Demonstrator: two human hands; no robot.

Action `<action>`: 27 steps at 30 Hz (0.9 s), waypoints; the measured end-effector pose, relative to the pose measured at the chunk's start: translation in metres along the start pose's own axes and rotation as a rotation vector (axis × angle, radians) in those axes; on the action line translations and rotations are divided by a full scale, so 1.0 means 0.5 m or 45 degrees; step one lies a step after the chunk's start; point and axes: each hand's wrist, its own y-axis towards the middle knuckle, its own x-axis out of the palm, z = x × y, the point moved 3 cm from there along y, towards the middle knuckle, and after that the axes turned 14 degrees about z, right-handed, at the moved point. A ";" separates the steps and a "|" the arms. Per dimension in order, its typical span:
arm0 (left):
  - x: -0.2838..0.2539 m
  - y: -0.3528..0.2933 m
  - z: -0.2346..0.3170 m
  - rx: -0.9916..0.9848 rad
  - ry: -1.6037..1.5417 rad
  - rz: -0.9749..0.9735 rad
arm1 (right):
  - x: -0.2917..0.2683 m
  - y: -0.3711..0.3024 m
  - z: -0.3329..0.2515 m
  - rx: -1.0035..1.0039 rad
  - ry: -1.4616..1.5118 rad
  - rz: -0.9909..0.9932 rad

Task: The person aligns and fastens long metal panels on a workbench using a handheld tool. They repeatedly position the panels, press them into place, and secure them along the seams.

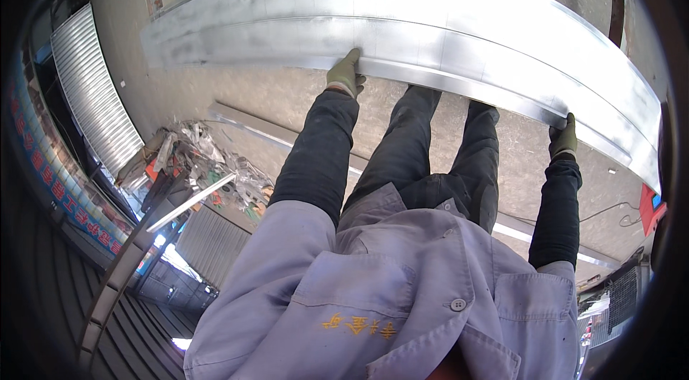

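Observation:
A long, shiny sheet metal panel (402, 39) with lengthwise fold lines stretches across the upper part of the head view in front of me. My left hand (346, 74), in an olive green glove, is closed on its near edge, left of my legs, with the thumb on top. Farther right, my right hand (564, 137), also gloved, grips the same edge with its thumb up over the metal. The fingers of both hands are partly hidden under the edge. My feet are hidden by the panel.
Behind me on the concrete floor (287, 89) lies a long metal strip (258, 124), passing behind my legs. A heap of scrap (215, 165) is at the left. A red object (652, 211) and a thin cable are at the right, near the panel's end.

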 end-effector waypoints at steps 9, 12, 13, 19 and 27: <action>0.003 0.000 -0.025 0.036 0.084 -0.002 | -0.009 0.036 -0.010 -0.024 0.061 -0.004; -0.005 0.001 -0.015 0.057 0.116 0.054 | 0.005 0.018 0.001 -0.016 0.078 -0.014; 0.001 0.001 -0.011 0.058 0.130 0.063 | 0.000 0.019 -0.003 -0.014 0.073 -0.016; 0.027 0.009 0.005 0.071 0.145 0.128 | -0.013 0.021 -0.020 -0.051 0.048 0.005; 0.011 0.032 0.001 0.010 0.287 -0.086 | -0.011 0.033 0.000 -0.087 -0.303 -0.080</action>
